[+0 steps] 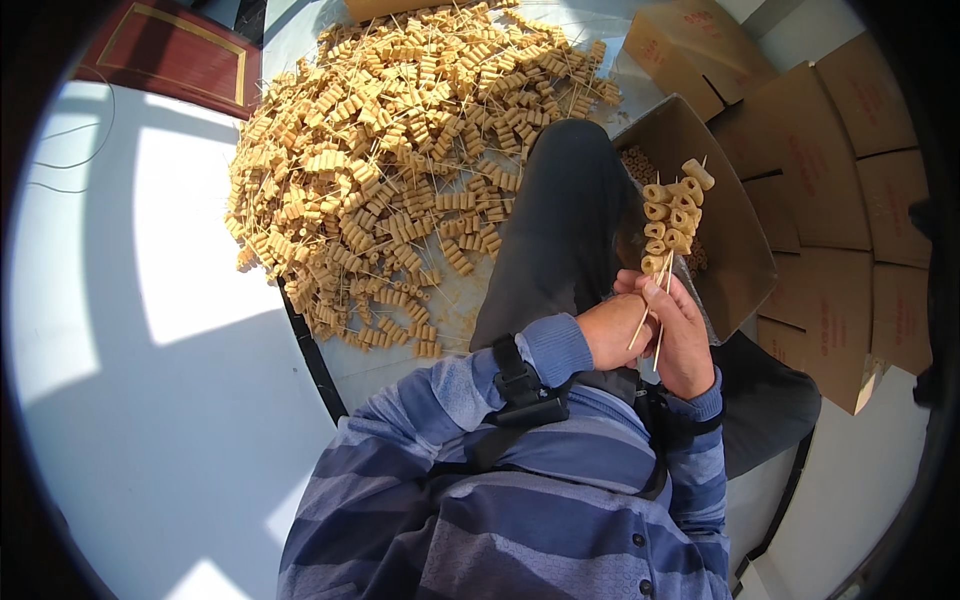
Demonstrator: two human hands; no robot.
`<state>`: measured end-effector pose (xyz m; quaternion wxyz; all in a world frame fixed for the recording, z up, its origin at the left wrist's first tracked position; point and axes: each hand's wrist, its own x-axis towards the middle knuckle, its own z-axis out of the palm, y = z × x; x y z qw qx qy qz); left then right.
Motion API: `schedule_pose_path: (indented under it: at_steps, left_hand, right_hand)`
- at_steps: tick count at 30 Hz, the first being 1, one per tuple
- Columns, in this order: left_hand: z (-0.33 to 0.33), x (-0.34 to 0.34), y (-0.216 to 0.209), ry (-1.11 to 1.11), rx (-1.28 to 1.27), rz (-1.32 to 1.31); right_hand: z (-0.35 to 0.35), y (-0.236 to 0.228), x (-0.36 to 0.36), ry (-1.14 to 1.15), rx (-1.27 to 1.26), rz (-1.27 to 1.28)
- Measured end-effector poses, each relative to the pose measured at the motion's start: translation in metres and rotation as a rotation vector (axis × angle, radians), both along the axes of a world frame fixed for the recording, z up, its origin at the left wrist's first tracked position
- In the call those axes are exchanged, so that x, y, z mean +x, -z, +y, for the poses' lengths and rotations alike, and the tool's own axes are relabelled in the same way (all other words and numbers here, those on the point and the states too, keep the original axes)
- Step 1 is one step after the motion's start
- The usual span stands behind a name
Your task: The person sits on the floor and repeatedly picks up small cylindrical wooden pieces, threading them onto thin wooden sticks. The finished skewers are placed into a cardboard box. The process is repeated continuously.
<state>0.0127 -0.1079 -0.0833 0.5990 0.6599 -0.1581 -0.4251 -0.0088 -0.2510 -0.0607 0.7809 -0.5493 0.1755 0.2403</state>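
Note:
Close together in front of my right side, both hands hold skewers [656,232] threaded with short, golden-brown, hollow tube-shaped food pieces. The skewers point away from me, and their bare stick ends cross over my hands. My right hand [684,338] is closed, its thumb pressed against the sticks. My left hand [612,330] is curled against it, closed at the base of the skewers; some of its fingers are hidden. Just beyond the hands stands an open carton [740,225] with loose tube pieces [637,162] inside, partly covered by the skewers.
A large heap of loaded skewers [380,150] spreads over the floor at the far left, beside my bent knee [575,160]. Flat cardboard boxes [820,190] lie at the right, another carton [690,50] behind. A dark red panel [170,55] stands far left.

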Motion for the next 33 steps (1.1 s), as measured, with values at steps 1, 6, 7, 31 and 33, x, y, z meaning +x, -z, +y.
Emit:
schedule_pose_path:
  at_steps: [1,6,7,31,33]
  left_hand:
    - [0.001,0.0,-0.001,-0.024,0.018,-0.091]
    - [0.029,0.011,-0.001,0.061,-0.039,0.035]
    - [0.048,0.017,0.004,0.177,-0.049,0.045]
    - [0.341,0.165,0.296,-1.273,0.823,0.19]
    - [0.342,0.132,0.272,-1.305,0.719,0.162]
  right_hand:
    - [0.003,0.001,0.003,0.039,-0.004,-0.002]
    - [0.007,-0.002,0.017,0.112,-0.069,-0.003]
    - [0.008,-0.001,0.019,0.154,-0.021,-0.133]
    - [-0.037,0.014,0.003,0.282,0.069,-0.032]
    - [-0.033,0.016,0.006,0.25,0.109,-0.043]
